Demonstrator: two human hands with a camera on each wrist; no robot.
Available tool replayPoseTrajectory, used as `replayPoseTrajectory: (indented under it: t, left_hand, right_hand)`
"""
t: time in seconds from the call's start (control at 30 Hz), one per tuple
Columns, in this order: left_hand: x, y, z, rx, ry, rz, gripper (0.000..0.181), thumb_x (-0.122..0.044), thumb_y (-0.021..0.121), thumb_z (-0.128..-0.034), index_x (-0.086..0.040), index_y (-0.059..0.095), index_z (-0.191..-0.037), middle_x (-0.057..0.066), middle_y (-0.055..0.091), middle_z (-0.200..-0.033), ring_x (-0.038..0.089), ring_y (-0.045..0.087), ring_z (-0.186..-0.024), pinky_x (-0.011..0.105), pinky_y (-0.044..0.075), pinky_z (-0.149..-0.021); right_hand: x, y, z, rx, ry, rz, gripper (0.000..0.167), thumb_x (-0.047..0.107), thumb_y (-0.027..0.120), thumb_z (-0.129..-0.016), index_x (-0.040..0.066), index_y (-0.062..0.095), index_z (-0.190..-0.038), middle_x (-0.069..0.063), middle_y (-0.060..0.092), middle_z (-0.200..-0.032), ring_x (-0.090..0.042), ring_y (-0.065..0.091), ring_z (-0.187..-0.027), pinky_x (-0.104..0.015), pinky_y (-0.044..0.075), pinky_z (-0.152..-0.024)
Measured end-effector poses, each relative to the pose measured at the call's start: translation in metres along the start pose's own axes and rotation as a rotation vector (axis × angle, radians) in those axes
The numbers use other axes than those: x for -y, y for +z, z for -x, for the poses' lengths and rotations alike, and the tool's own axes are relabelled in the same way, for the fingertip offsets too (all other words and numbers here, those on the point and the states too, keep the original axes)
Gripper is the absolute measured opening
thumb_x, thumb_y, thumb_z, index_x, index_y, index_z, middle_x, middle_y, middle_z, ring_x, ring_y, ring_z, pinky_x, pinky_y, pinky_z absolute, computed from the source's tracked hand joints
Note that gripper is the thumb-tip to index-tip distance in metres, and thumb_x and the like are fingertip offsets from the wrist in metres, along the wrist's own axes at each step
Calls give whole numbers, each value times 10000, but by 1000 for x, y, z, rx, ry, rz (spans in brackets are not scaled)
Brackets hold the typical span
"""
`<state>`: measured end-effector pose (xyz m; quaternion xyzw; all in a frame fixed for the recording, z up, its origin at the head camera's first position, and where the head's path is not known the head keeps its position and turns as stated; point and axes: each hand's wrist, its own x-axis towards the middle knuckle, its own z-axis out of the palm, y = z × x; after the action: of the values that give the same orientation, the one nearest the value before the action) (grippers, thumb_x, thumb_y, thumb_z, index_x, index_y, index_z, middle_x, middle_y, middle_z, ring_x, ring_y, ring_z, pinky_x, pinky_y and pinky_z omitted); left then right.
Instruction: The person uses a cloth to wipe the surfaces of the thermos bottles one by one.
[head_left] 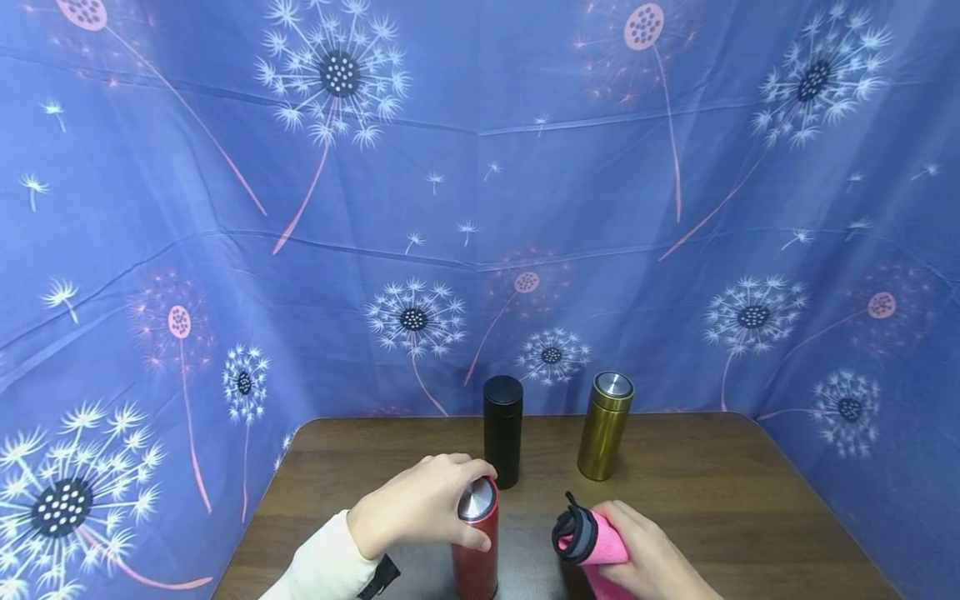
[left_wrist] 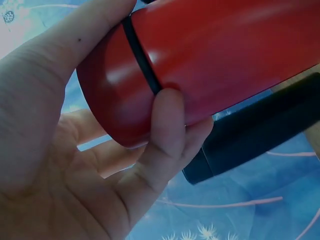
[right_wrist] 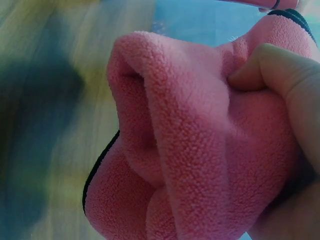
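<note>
In the head view a red thermos (head_left: 476, 558) with a silver-topped lid stands upright on the table. My left hand (head_left: 423, 506) grips it around the lid. The left wrist view shows the thumb and fingers on both sides of the red thermos (left_wrist: 225, 55), near the black ring below its lid. To the right, my right hand (head_left: 645, 550) holds a folded pink fleecy towel (head_left: 609, 546) with dark edging and a small loop. Up close in the right wrist view, the pink towel (right_wrist: 195, 130) bunches under the thumb. Its lower part is cut off in the head view.
Behind the red thermos a black thermos (head_left: 502, 433) stands upright. A gold thermos (head_left: 603, 429) with a silver lid stands at the back right. The brown wooden table (head_left: 720, 483) meets a blue dandelion-print cloth (head_left: 480, 192) at the back and sides.
</note>
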<state>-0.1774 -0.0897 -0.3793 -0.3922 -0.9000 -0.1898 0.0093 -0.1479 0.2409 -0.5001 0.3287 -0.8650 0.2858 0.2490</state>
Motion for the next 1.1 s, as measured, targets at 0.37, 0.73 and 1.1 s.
replayPoseTrajectory:
  t: [0.37,0.73,1.1]
  left_hand:
    - [-3,7,-2,9,34,-8,621,-432,898,-686,-241,634,-1215,-167,605,-1022,4,568,-856,124,460,-696]
    - [-3,-2,4,9,13,33,614,-404,865,-733,-237,623,-1272,-145,612,-1087,28,573,-923,170,485,-733]
    - [-1,-6,8,-35,43,-29,604,-449,848,-745,-212,639,-1260,-118,618,-1054,2,568,-841,188,477,-694]
  right_hand:
    - [4,4,-2,-36,67,-4,596,130,929,-579,264,630,-1077,197,604,-1003,0,579,-843,-109,442,-759]
    - [15,4,-18,-31,136,-73,602,61,889,-598,306,613,-1074,208,585,-996,8,562,-825,-192,491,-675]
    - [29,15,-39,-86,79,-289,679,-79,798,-534,248,644,-1109,124,659,-1004,-71,611,-842,-256,501,-680]
